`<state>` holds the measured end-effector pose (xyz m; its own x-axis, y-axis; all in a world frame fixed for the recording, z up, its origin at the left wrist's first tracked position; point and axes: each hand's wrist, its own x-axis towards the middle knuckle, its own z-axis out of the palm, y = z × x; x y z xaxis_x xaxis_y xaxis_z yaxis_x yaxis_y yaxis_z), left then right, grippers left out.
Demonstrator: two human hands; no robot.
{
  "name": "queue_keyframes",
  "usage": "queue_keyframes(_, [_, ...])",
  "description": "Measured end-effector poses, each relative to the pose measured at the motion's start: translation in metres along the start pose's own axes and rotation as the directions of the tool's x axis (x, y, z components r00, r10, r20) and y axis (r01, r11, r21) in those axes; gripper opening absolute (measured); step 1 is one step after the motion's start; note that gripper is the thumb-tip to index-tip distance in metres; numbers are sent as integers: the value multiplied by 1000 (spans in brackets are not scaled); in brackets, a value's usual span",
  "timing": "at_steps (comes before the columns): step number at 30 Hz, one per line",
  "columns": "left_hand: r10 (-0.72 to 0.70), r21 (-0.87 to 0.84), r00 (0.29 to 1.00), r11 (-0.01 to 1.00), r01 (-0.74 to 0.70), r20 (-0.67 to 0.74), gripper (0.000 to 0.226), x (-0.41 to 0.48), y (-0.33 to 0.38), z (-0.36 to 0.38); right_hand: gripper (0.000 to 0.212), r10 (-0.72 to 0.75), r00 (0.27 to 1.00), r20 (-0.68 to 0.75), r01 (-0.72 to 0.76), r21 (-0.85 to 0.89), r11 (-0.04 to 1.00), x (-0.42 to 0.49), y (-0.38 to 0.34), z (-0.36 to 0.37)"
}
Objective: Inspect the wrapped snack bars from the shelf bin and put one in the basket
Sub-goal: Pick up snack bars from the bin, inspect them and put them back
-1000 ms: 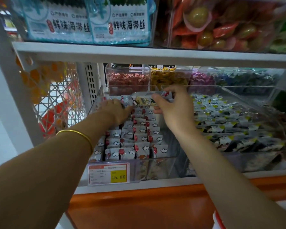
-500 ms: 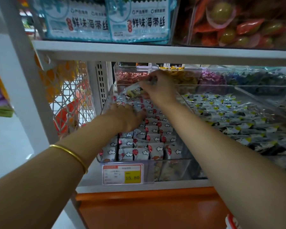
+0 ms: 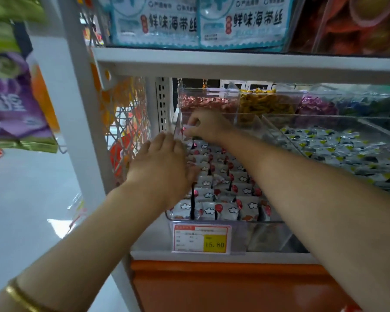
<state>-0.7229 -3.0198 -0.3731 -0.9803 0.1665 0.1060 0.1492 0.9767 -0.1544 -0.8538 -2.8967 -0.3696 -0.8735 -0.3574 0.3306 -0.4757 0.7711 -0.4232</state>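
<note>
My right hand point(image 3: 208, 126) pinches a wrapped snack bar point(image 3: 189, 131) at the clear bin's point(image 3: 212, 221) back. My left hand point(image 3: 162, 170) lies flat, fingers together, on the stacked bars point(image 3: 221, 209).

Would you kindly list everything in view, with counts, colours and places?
wrapped snack bars: many, white with red, clear front bin
held snack bar: one, white, bin's rear
snack packets: many, white-black-yellow, right of bars
price tag: one, red-white-yellow, below bars
seaweed packs: two, blue-white, upper shelf
pink sweets: many, pink, behind bars
bangle: one, gold, left wrist
left hand: one, on bars, bin's left
right hand: one, pinching held snack bar
</note>
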Motion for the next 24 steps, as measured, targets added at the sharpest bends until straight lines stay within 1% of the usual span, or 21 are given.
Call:
queue_keyframes(1, [1, -49, 1000, 999, -3, -27, 70, -1, -1, 2, 22, -8, 999, 33, 9, -55, 998, 1, 2, 3])
queue_keyframes(4, [8, -119, 995, 993, -19, -96, 71, -1, -1, 9, 31, 9, 994, 109, 26, -315, 949, 5, 4, 13])
queue_keyframes(6, [9, -162, 992, 986, -29, -122, 71, -1, -2, 12, 36, 33, 986, 162, 33, -389, 920, 11, 4, 13])
queue_keyframes(7, [11, -180, 991, 983, -35, -131, 70, -1, -2, 13, 36, 38, 983, 179, 35, -385, 922, 15, 4, 11])
queue_keyframes(8, [13, -193, 990, 980, -40, -138, 70, -1, -2, 13, 35, 39, 984, 172, 25, -353, 935, 18, 5, 8])
queue_keyframes(9, [14, -198, 990, 979, -42, -142, 69, -1, -1, 14, 32, 34, 990, 133, 7, -300, 954, 21, 6, 4])
queue_keyframes(11, [11, -193, 988, 980, -41, -155, 68, 0, -1, 15, 25, 40, 999, 12, -36, -222, 974, 26, 9, 1])
queue_keyframes(12, [10, -190, 986, 981, -41, -164, 68, 0, -1, 16, 23, 48, 998, -31, -54, -227, 972, 28, 10, 1])
queue_keyframes(14, [8, -196, 985, 980, -42, -174, 67, 0, -2, 17, 22, 40, 996, -74, -60, -298, 953, 32, 10, 6])
queue_keyframes(16, [9, -216, 984, 975, -47, -178, 65, 0, -1, 18, 18, -8, 995, -102, -33, -392, 920, 36, 7, 15])
queue_keyframes(18, [9, -235, 983, 970, -54, -186, 63, 0, -1, 18, 16, -43, 994, -102, -14, -502, 865, 40, 4, 25])
queue_keyframes(20, [11, -248, 980, 967, -61, -199, 62, 0, -1, 19, 17, -35, 994, -99, -27, -566, 824, 45, 2, 32])
queue_keyframes(21, [11, -252, 978, 965, -65, -207, 61, 0, -1, 19, 17, -12, 993, -118, -55, -545, 837, 47, 1, 32])
queue_keyframes(22, [12, -257, 977, 964, -67, -213, 61, 0, -1, 20, 16, 16, 988, -156, -89, -473, 877, 48, 1, 31])
queue_keyframes(23, [11, -260, 976, 963, -69, -216, 61, 0, -2, 20, 15, 46, 979, -197, -115, -352, 929, 50, 2, 28])
queue_keyframes(24, [10, -264, 977, 962, -68, -214, 61, 1, -2, 20, 15, 85, 970, -229, -131, -196, 972, 50, 2, 23])
